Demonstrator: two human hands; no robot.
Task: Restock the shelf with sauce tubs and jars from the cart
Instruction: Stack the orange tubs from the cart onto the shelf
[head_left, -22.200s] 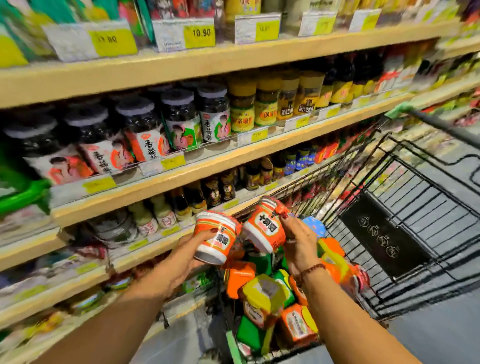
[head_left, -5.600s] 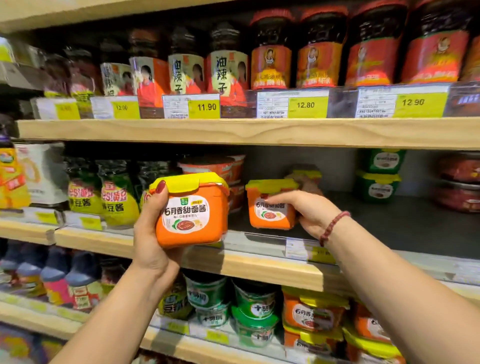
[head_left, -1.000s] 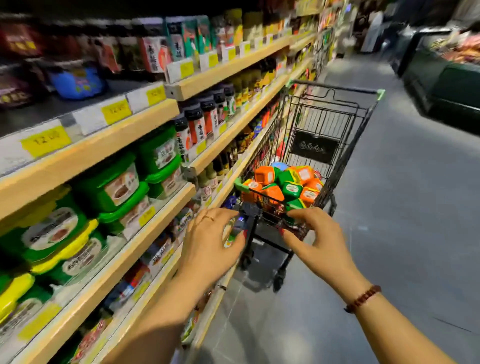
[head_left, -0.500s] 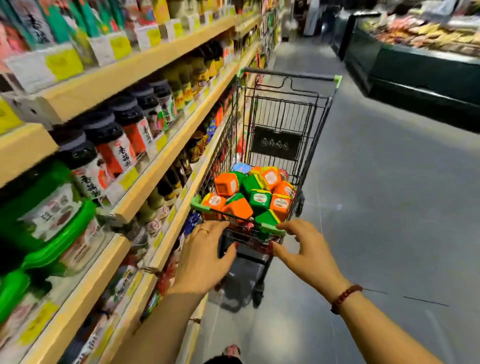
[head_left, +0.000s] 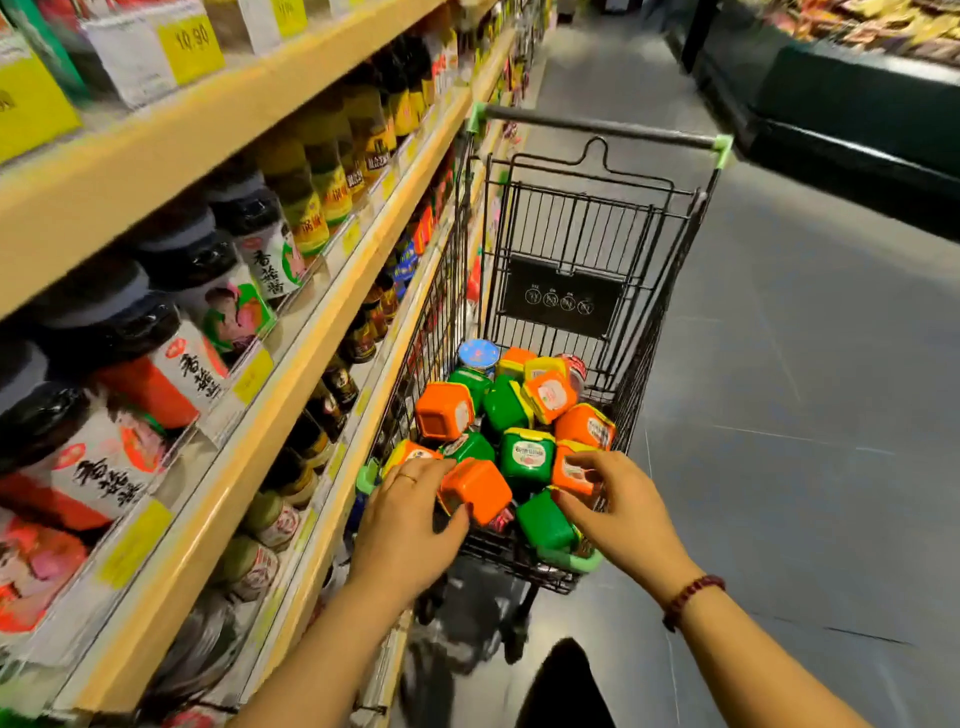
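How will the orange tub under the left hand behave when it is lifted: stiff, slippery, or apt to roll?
The orange tub looks like rigid moulded plastic, so it probably keeps its shape in the left hand. Its boxy, flat sides suggest it will not roll. It lies tilted on a loose pile in the cart, so neighbouring tubs may shift.

1. The left hand (head_left: 405, 519) is gripping an orange tub (head_left: 478, 493) at the near end of the cart (head_left: 597, 126).
2. The right hand (head_left: 623, 509) is pinching a second orange tub (head_left: 571, 470).
3. Green tubs (head_left: 527, 454) are lying heaped among orange ones, beside the shelf (head_left: 208, 119).
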